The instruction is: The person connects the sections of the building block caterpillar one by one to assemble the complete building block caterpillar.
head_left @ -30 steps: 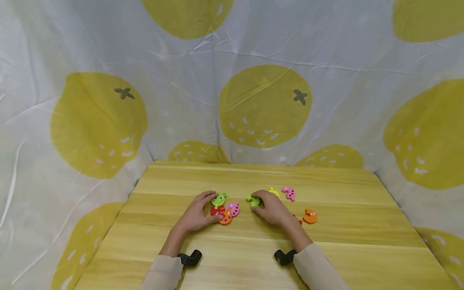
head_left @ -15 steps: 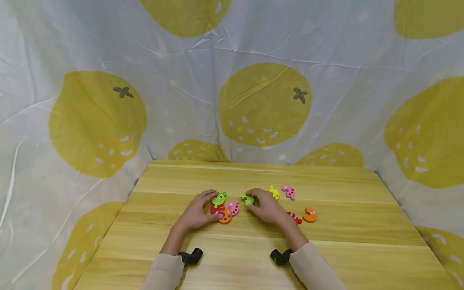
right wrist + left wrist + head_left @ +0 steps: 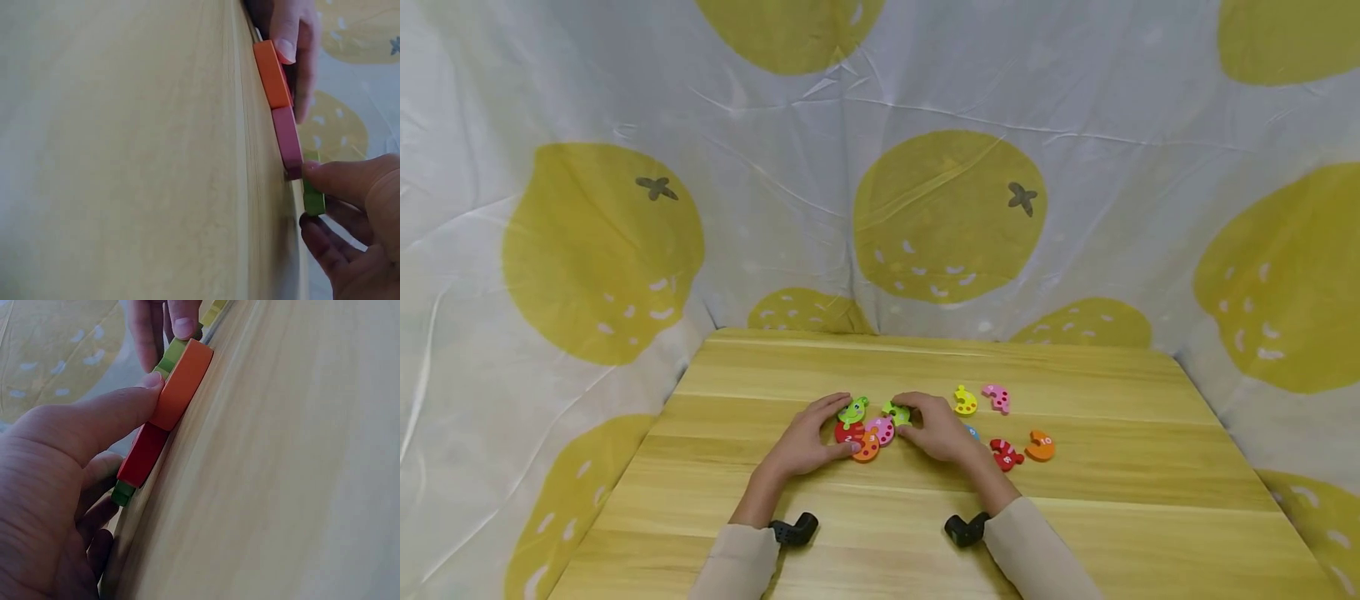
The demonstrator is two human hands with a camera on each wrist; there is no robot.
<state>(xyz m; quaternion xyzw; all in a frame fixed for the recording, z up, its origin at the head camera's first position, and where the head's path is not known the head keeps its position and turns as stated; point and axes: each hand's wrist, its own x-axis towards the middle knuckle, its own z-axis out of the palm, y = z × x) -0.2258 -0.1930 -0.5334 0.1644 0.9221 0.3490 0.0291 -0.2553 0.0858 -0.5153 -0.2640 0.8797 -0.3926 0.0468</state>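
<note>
A: What a backdrop! Biggest of all was the cloth (image 3: 775, 208), pale with huge yellow lemons, hanging behind the wooden table (image 3: 880, 533).

B: And the table came second, its grain running right across! Over its near part lay two beige sleeves, the left sleeve (image 3: 735, 562) and the right sleeve (image 3: 1037, 554).

A: Hands next! How was the left hand (image 3: 807, 437)?

B: Clamped round the cluster (image 3: 867, 433) of puzzle pieces! The thumb pressed the orange piece (image 3: 182, 384), and the other fingers curved by the green head piece (image 3: 853, 410).

A: And the right hand (image 3: 936, 425)?

B: A neat pinch! Thumb and fingertips were clamped on a green piece (image 3: 897, 412), just beside the cluster's pink piece (image 3: 882, 430). Whether those two touched, I couldn't tell.

A: The cluster itself sat on the table between the hands, a red piece (image 3: 145, 453) between the head and the orange.

B: Smaller again, a black device at each wrist, the left device (image 3: 796, 530) and the right device (image 3: 966, 530)!

A: Then the loose pieces, off to the right: an orange "10" (image 3: 1041, 446) near a striped red piece (image 3: 1006, 455), and farther back a dotted pink piece (image 3: 998, 397) near a yellow piece (image 3: 966, 402).

B: Smallest in sight, a blue piece (image 3: 972, 432), mostly hidden by the right arm!
</note>
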